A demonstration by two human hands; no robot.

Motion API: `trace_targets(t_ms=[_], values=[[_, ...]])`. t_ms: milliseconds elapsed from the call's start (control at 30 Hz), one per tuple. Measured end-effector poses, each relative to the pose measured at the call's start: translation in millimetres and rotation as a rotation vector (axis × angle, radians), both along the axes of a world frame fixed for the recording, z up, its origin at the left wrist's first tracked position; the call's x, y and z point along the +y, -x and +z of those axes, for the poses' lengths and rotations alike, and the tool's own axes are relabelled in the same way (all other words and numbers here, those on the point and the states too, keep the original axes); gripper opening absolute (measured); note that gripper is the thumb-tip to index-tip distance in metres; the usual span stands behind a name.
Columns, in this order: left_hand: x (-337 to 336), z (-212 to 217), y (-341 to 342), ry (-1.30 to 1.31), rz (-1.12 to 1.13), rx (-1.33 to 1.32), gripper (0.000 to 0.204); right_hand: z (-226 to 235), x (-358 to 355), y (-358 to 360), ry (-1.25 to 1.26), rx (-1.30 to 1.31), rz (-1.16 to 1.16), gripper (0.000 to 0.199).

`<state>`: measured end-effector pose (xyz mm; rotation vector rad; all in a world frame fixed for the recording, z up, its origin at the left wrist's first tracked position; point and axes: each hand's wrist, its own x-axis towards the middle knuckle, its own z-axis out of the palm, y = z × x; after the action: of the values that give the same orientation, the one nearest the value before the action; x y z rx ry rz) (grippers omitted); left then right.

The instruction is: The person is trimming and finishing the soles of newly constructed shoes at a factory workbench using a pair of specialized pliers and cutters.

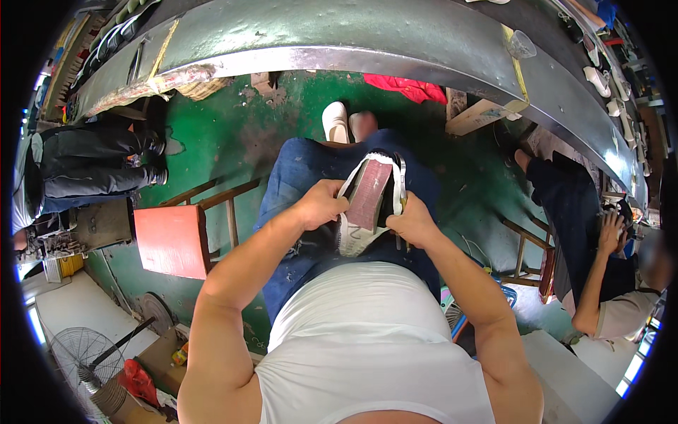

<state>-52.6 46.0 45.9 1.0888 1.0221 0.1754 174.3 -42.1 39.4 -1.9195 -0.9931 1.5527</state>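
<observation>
Over my lap, between my knees, is a shoe upper (354, 242) with pale, ragged edges and a dark lining. A reddish-brown, sole-shaped piece (372, 194) faces up inside it, like the bottom of a shoe last. Fingers bent, my left hand (323, 205) pinches the upper's left edge. My right hand (415, 220) grips the opposite edge, thumb and fingers closed on it. The upper's underside against my jeans is hidden.
A long metal-topped bench (339, 35) curves across the front. To the left stands a red-topped stool (169, 240), with a standing fan (88, 367) behind. A co-worker's hand (611, 232) is at the right; another person's legs (92, 166) are at left. Red cloth (406, 86) lies under the bench.
</observation>
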Motion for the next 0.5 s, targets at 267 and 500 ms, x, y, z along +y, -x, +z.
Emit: trace_targets(t_ms=[267,500], values=[[-8,-13,4,0.299,-0.066,-0.306,0.070,56,-33,-50,0.183,0.272,0.046,0.030],[-54,-23,2,0.095,0.040,-0.301,0.079,87,-17,-40,-0.582,-0.613,0.826,0.040]])
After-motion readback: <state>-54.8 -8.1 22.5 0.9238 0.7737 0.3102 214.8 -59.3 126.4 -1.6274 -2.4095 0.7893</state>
